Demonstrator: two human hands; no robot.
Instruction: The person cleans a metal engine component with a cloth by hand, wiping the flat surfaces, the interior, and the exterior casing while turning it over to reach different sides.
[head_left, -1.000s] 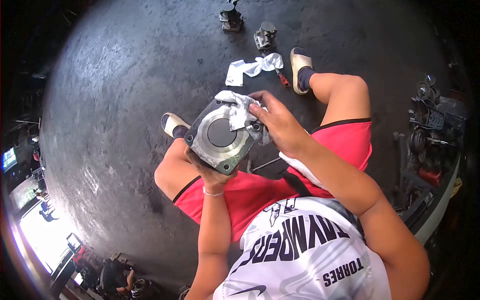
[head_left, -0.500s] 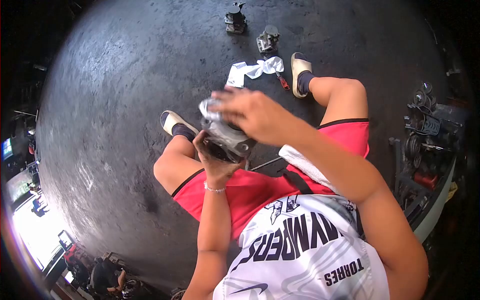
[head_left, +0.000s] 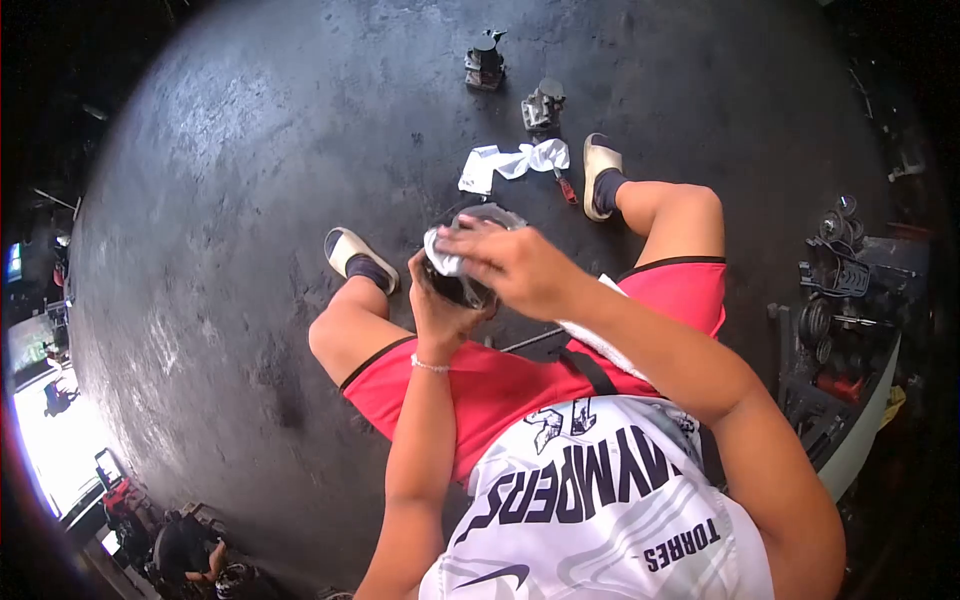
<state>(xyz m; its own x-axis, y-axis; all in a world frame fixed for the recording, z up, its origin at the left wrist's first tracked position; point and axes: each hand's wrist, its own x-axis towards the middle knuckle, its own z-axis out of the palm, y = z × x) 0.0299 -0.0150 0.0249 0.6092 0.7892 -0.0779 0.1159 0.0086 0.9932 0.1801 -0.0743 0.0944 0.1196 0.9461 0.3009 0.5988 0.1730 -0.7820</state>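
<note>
My left hand grips a dark grey metal engine part from below, in front of my lap. My right hand is closed on a small white cloth and presses it against the part's side. Both the cloth and the fingers are a little blurred, and much of the part is hidden behind my hands. A second white cloth lies crumpled on the floor between my feet. Beside it is a tool with a red handle, its other end under the cloth.
Two similar metal parts with round tops, a darker one and a lighter one, stand on the dark floor. Wheels and metal parts are at the right. A person crouches at the lower left. A white towel lies on my lap.
The metal part has been turned and tilted in my left hand. My right hand has shifted slightly down and right with the cloth. My view has tipped a little, so the floor things appear lower.
</note>
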